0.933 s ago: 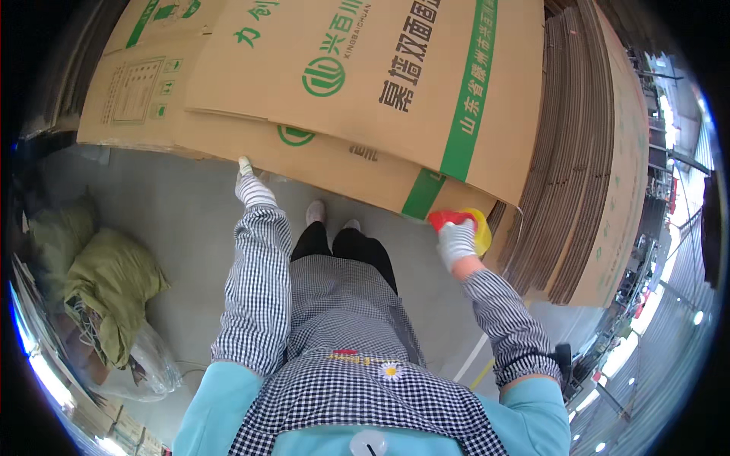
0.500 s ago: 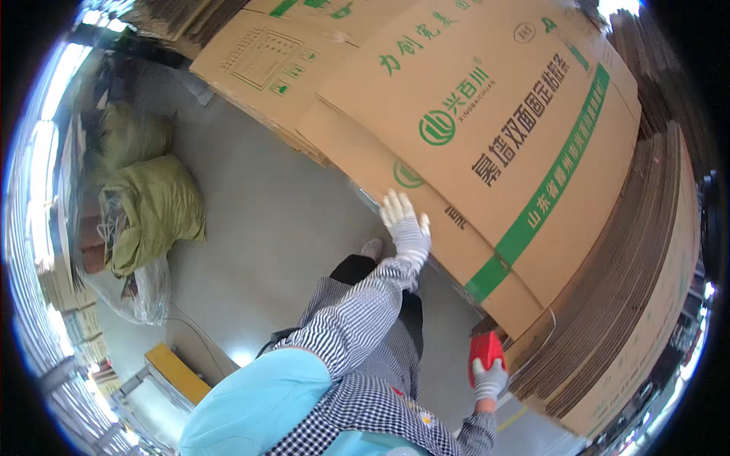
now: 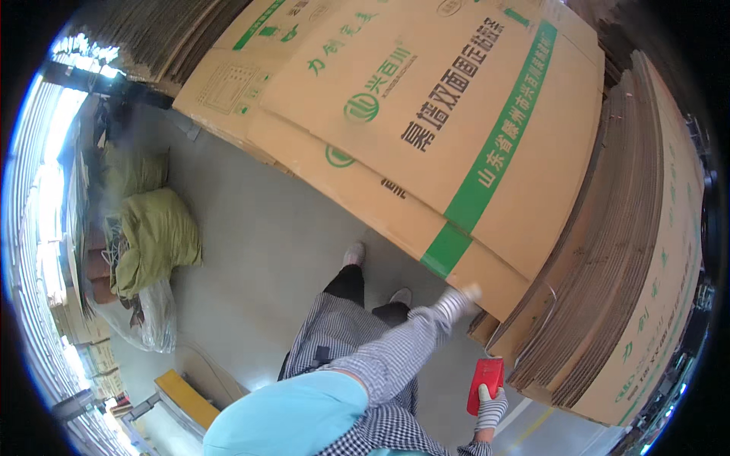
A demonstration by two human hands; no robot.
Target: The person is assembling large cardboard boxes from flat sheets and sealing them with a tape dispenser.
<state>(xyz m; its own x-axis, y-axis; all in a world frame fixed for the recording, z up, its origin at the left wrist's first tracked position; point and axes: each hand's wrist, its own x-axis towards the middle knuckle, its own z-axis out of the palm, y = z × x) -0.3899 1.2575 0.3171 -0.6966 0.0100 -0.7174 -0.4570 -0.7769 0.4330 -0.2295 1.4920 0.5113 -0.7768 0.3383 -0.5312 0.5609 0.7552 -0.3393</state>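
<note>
My left hand (image 3: 459, 299), in a striped white glove, is at the near edge of a stack of flat printed cardboard cartons (image 3: 525, 283), close to its lower corner. Motion blurs its fingers, so I cannot tell whether they touch the board. Lower right, my right hand (image 3: 493, 410), gloved the same way, grips a red block-shaped object (image 3: 486, 380), its thumb laid across the side; its exact kind does not show. A thin bent wire or strap (image 3: 549, 319) stands out between the cartons and the stack beside them.
To the right stands a tall stack of brown cardboard sheets (image 3: 601, 266). More stacked cardboard (image 3: 163, 38) is at the upper left. Green woven sacks (image 3: 158, 239) and a clear plastic bag (image 3: 156, 319) sit on the left floor, with a yellow-topped frame (image 3: 188, 400) nearer me.
My left hand has moved right and nearer along the carton edge toward the corner. The cartons appear farther up and left in view. The red object is still in my right hand.
</note>
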